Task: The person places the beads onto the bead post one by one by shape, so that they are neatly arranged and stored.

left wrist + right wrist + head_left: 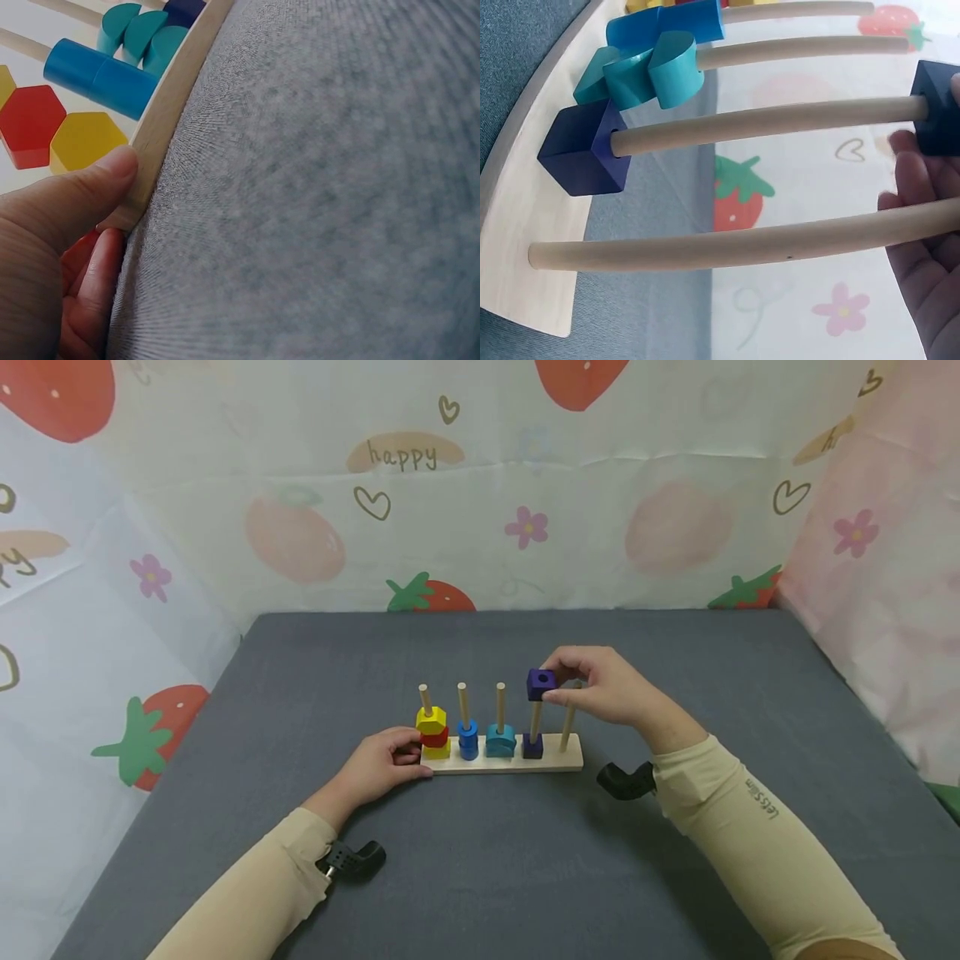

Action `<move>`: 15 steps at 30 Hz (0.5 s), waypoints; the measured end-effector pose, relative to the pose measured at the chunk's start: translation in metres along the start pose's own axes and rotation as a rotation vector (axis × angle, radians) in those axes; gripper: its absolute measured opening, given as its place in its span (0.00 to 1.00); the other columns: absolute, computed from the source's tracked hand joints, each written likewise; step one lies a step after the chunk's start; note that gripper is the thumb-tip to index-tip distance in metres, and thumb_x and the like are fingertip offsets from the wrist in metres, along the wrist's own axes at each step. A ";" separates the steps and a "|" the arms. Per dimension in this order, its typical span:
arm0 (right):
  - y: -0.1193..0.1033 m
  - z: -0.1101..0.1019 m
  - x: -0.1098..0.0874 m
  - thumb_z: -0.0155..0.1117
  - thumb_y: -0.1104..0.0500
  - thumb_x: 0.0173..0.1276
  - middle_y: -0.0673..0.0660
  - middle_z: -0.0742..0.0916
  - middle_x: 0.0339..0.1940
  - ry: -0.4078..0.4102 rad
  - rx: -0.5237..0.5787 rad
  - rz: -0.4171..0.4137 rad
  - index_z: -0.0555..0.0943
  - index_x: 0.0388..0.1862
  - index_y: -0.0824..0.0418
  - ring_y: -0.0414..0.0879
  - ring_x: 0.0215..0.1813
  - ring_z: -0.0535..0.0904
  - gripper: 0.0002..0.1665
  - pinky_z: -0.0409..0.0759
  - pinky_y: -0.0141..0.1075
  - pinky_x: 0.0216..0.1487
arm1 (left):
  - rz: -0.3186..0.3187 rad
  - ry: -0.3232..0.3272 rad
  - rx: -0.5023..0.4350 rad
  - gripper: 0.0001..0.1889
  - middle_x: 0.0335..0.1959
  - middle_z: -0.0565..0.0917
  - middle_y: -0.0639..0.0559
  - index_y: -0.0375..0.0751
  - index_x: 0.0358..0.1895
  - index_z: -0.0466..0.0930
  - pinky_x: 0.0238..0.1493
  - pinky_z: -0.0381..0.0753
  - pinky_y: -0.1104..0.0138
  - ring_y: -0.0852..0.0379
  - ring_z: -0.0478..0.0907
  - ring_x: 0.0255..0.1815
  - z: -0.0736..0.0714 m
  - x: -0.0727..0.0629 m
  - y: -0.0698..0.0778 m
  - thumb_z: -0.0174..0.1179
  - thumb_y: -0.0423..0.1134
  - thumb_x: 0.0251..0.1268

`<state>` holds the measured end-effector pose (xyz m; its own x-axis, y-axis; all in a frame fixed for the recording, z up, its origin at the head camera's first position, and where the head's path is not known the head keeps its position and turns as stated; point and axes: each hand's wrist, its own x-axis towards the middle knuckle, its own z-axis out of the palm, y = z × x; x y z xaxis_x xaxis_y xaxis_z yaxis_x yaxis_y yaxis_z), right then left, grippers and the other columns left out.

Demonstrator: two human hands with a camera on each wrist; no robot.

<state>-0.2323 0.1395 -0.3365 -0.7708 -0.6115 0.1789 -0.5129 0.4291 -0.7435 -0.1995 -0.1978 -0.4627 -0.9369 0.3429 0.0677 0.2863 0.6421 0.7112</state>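
My right hand [603, 681] pinches a dark purple cube [542, 690] with a hole through it. The cube sits at the top end of the fourth peg [780, 124], where the peg tip meets its hole. Lower on that peg, another purple cube [585, 150] rests against the wooden base [487, 765]. At the base's left end my left hand [378, 768] grips the corner, thumb [112, 165] on the front edge and fingers around the end. Right beside that hand stand yellow hexagonal blocks [86, 139] and a red one [31, 124] on the first peg.
Blue cylinders [468, 743] are on the second peg and teal half-round blocks [500, 742] on the third. The fifth peg [742, 251] is bare. A grey cloth [480, 877] covers the table, with a printed curtain [480, 552] behind it.
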 end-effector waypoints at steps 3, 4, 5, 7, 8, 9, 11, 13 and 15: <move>0.003 0.002 0.000 0.66 0.61 0.59 0.54 0.82 0.36 0.000 0.051 0.026 0.79 0.40 0.60 0.46 0.39 0.76 0.10 0.75 0.39 0.41 | -0.012 -0.002 0.004 0.26 0.48 0.77 0.53 0.46 0.51 0.78 0.47 0.77 0.65 0.60 0.76 0.41 0.001 0.000 -0.001 0.69 0.50 0.47; 0.004 0.002 0.000 0.66 0.61 0.59 0.55 0.82 0.36 0.001 0.070 0.030 0.79 0.40 0.60 0.47 0.39 0.76 0.10 0.75 0.39 0.41 | -0.013 -0.003 0.007 0.26 0.48 0.77 0.53 0.46 0.51 0.78 0.47 0.77 0.65 0.60 0.76 0.41 0.001 0.000 -0.002 0.69 0.50 0.47; 0.005 0.003 0.001 0.66 0.61 0.59 0.55 0.82 0.36 0.004 0.086 0.032 0.79 0.40 0.61 0.47 0.39 0.76 0.10 0.74 0.39 0.41 | -0.014 -0.002 0.008 0.26 0.48 0.77 0.53 0.46 0.51 0.78 0.47 0.77 0.65 0.60 0.76 0.41 0.001 0.000 -0.002 0.69 0.50 0.47; 0.007 0.003 0.000 0.66 0.61 0.59 0.55 0.82 0.35 0.013 0.114 0.029 0.79 0.40 0.61 0.48 0.39 0.76 0.10 0.74 0.38 0.39 | -0.019 -0.006 0.013 0.26 0.48 0.77 0.53 0.46 0.51 0.78 0.48 0.77 0.65 0.59 0.75 0.41 0.002 0.001 -0.002 0.69 0.50 0.47; 0.007 0.004 0.001 0.66 0.62 0.59 0.56 0.82 0.35 0.016 0.125 0.029 0.79 0.40 0.61 0.48 0.38 0.76 0.10 0.74 0.37 0.38 | -0.019 -0.007 0.015 0.26 0.48 0.77 0.53 0.46 0.52 0.77 0.48 0.77 0.65 0.59 0.75 0.41 0.002 0.001 -0.002 0.69 0.50 0.47; 0.008 0.004 0.001 0.66 0.62 0.59 0.56 0.82 0.35 0.019 0.135 0.029 0.79 0.40 0.62 0.48 0.38 0.76 0.10 0.74 0.37 0.38 | -0.021 -0.007 0.016 0.26 0.48 0.77 0.53 0.46 0.52 0.77 0.48 0.76 0.64 0.59 0.75 0.41 0.002 0.001 -0.002 0.69 0.50 0.47; 0.008 0.004 0.000 0.66 0.62 0.59 0.56 0.82 0.35 0.027 0.145 0.036 0.80 0.40 0.62 0.48 0.38 0.76 0.10 0.74 0.36 0.37 | -0.024 -0.007 0.019 0.26 0.48 0.77 0.53 0.46 0.52 0.77 0.48 0.77 0.64 0.59 0.75 0.41 0.002 0.001 -0.002 0.69 0.50 0.47; 0.009 0.005 0.001 0.67 0.61 0.58 0.56 0.83 0.35 0.031 0.147 0.053 0.80 0.40 0.62 0.49 0.38 0.76 0.11 0.75 0.37 0.37 | -0.019 -0.005 0.020 0.26 0.48 0.77 0.53 0.46 0.52 0.77 0.48 0.77 0.64 0.59 0.75 0.40 0.002 0.001 -0.002 0.69 0.50 0.47; 0.010 0.006 0.001 0.67 0.60 0.58 0.55 0.83 0.35 0.027 0.127 0.080 0.81 0.40 0.60 0.49 0.38 0.76 0.11 0.75 0.37 0.37 | -0.009 0.001 0.019 0.26 0.48 0.77 0.52 0.46 0.52 0.77 0.47 0.77 0.64 0.60 0.75 0.40 0.001 0.001 -0.002 0.69 0.50 0.47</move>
<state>-0.2357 0.1391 -0.3474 -0.8181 -0.5598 0.1318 -0.3990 0.3875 -0.8311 -0.2006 -0.1978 -0.4648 -0.9398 0.3362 0.0617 0.2813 0.6579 0.6986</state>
